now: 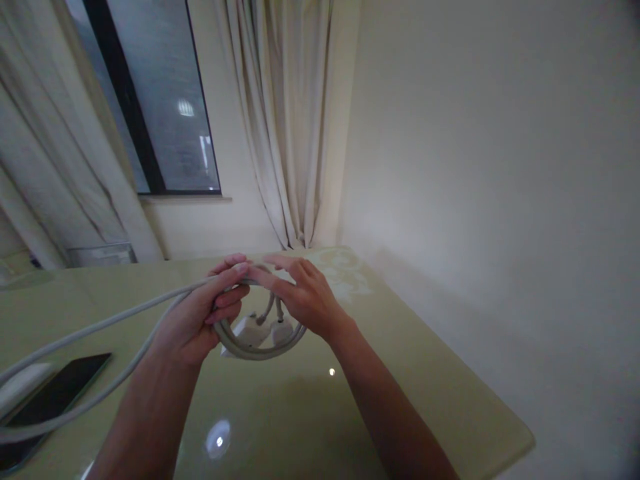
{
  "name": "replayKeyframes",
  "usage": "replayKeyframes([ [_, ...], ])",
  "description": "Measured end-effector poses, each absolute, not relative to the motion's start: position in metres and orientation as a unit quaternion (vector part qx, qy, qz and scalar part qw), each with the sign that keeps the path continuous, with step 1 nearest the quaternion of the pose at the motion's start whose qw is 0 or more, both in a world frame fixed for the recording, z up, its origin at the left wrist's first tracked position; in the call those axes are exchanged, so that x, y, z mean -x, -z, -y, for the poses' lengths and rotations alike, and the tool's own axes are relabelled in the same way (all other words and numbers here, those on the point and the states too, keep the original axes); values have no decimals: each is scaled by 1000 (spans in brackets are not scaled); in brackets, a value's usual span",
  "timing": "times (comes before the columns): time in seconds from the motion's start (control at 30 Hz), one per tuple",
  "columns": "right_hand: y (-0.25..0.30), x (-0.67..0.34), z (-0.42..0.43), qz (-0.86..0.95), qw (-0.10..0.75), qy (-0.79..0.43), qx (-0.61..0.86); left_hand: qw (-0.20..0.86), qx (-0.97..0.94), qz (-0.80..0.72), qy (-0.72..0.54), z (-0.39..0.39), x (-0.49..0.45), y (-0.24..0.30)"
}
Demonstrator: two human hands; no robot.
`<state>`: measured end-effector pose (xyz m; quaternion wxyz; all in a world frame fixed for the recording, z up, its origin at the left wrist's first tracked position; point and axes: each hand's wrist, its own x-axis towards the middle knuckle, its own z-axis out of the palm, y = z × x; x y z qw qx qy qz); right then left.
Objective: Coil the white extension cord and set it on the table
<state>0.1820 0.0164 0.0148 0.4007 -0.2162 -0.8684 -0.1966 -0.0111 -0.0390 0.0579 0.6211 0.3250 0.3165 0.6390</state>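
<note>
A white power cable is wound into a loose coil between my hands, above the table. My left hand is closed round the left side of the coil, thumb on top. At the upper right, my right hand pinches the coil with thumb and fingers. Inside and behind the loop, a white plug or socket block and a smaller white connector show, partly hidden by the coil. From my left hand a long slack loop of the cable runs off to the left edge.
A pale green glossy table lies under my hands. At its lower left are a black phone and a white object, partly behind the cable. Beyond stand curtains and a window; a bare wall rises at the right.
</note>
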Motion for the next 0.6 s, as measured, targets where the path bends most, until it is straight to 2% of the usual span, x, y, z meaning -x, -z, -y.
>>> replayKeyframes([
  [0.13, -11, -182, -16, 885, 367, 217, 188, 660, -251, -305, -638, 35, 15, -59],
  [0.37, 9, -172, -29, 861, 390, 274, 176, 677, -232, -295, -634, 46, 10, -67],
  [0.6, 15, -151, -26, 836, 381, 303, 254, 599, -349, -326, -642, 48, 11, -62],
])
